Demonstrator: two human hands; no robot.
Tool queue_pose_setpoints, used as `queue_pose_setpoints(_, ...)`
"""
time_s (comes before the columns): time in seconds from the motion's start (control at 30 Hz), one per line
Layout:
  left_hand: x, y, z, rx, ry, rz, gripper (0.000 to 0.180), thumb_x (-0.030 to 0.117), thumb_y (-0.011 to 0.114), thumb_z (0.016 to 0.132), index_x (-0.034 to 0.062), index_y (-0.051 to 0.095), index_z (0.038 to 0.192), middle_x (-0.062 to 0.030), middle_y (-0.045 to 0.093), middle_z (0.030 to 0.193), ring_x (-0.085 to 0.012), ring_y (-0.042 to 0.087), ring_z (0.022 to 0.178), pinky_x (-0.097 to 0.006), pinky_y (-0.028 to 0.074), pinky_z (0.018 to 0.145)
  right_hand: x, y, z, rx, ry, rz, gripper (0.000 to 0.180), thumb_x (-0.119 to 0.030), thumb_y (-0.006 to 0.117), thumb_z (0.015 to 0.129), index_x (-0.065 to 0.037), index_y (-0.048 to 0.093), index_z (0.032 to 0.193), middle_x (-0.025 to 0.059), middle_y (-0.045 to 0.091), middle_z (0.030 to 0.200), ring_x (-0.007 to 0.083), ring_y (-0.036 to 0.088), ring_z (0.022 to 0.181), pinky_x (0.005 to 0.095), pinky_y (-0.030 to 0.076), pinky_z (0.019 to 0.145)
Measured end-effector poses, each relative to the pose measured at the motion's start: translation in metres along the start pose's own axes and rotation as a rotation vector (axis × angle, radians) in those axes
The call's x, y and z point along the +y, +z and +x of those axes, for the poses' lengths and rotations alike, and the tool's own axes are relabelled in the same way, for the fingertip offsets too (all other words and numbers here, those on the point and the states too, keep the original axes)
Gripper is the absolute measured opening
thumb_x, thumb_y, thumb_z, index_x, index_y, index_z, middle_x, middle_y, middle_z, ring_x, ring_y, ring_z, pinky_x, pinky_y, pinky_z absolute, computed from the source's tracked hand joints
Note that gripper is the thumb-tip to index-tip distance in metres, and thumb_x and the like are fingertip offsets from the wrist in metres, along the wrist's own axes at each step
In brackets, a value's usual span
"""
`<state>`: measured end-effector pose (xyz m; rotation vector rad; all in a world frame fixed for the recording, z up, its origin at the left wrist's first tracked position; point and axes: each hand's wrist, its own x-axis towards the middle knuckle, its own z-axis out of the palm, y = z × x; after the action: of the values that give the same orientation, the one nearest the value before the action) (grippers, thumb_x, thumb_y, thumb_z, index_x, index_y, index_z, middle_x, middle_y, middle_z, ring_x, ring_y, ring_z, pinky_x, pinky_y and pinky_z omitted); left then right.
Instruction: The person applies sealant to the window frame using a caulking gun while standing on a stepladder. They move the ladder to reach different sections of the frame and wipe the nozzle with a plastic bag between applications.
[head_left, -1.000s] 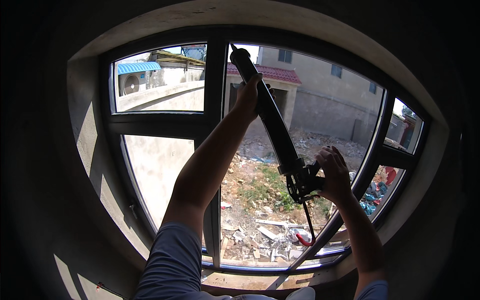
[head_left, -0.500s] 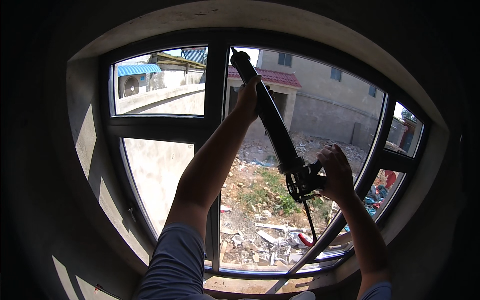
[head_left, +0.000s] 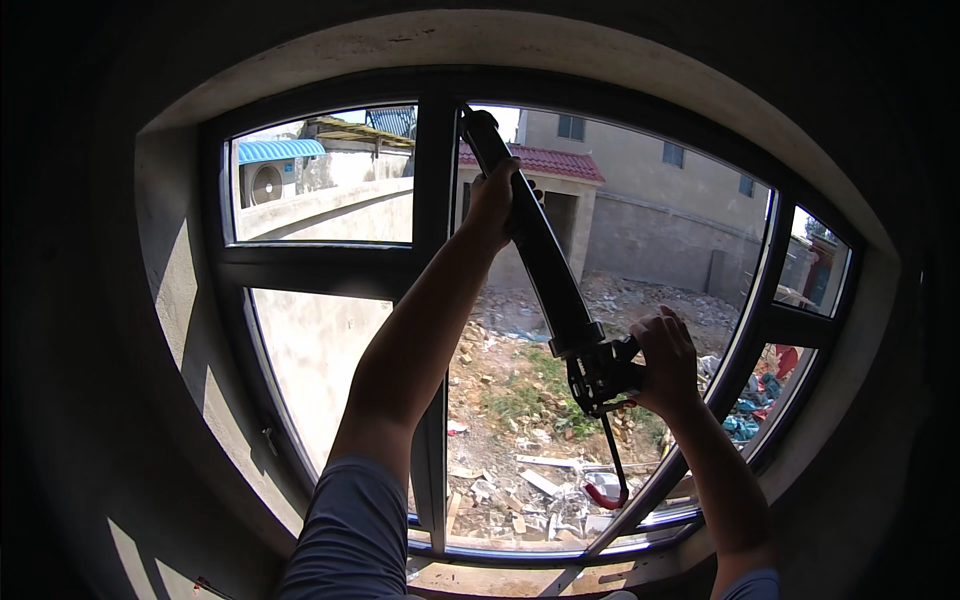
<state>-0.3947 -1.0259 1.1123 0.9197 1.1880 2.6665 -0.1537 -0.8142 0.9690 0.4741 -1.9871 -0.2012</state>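
A long black caulking gun (head_left: 543,265) slants across the large middle pane, its nozzle up at the pane's top left corner by the dark upright bar. My left hand (head_left: 493,203) is wrapped round the upper barrel. Lower right, my right hand (head_left: 667,362) grips the handle and trigger at the gun's back end; its fingers are partly in shadow. From that end a thin rod with a red hooked tip (head_left: 608,497) hangs down. The dark window frame (head_left: 432,200) stands directly behind the nozzle; whether the tip touches it I cannot tell.
Smaller panes flank the big one. A window handle (head_left: 268,440) sits on the lower left sash. Bare plaster reveals (head_left: 170,270) surround the window, with a sill (head_left: 480,576) below. Outside lie rubble (head_left: 530,480), a wall, buildings and an air conditioner unit (head_left: 267,183).
The whole window sits slightly lower in view. The gun's back end and my right hand have shifted a little left against the window, while both hands keep their hold.
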Motion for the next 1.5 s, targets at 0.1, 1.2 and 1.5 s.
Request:
queue_pose_setpoints(0.1, 0.001, 0.000, 0.001, 0.025, 0.000, 0.031, 0.059, 0.032, 0.063, 0.100, -0.0038, 0.039, 0.141, -0.0180, 0.063, 0.102, -0.0303, 0.070, 0.092, -0.045, 0.062, 0.078, -0.003, 0.005, 0.000, 0.042, 0.005, 0.030, 0.059, -0.028, 0.087, 0.067, -0.003, 0.061, 0.113, 0.0158, 0.064, 0.109, 0.0377, 0.066, 0.110, 0.0569, 0.044, 0.115)
queue_pose_setpoints(1.2, -0.009, 0.023, -0.013, -0.030, -0.049, 0.212, 0.045, 0.030, 0.067, 0.098, -0.0057, 0.052, 0.121, -0.0158, 0.064, 0.090, -0.0261, 0.071, 0.078, -0.040, 0.063, 0.066, -0.043, 0.023, -0.040, 0.169, 0.124, -0.138, 0.045, -0.045, 0.076, 0.076, -0.005, 0.059, 0.088, 0.0132, 0.057, 0.085, 0.0347, 0.062, 0.081, 0.0506, 0.049, 0.091)
queue_pose_setpoints(1.5, -0.030, 0.060, -0.018, -0.077, -0.060, 0.268, 0.048, 0.027, 0.068, 0.097, -0.0069, 0.050, 0.125, -0.0163, 0.063, 0.093, -0.0277, 0.072, 0.081, -0.040, 0.064, 0.069, -0.040, 0.009, -0.066, 0.167, 0.200, -0.221, 0.054, -0.058, 0.071, 0.082, -0.006, 0.056, 0.081, 0.0143, 0.056, 0.079, 0.0345, 0.062, 0.076, 0.0498, 0.047, 0.091)
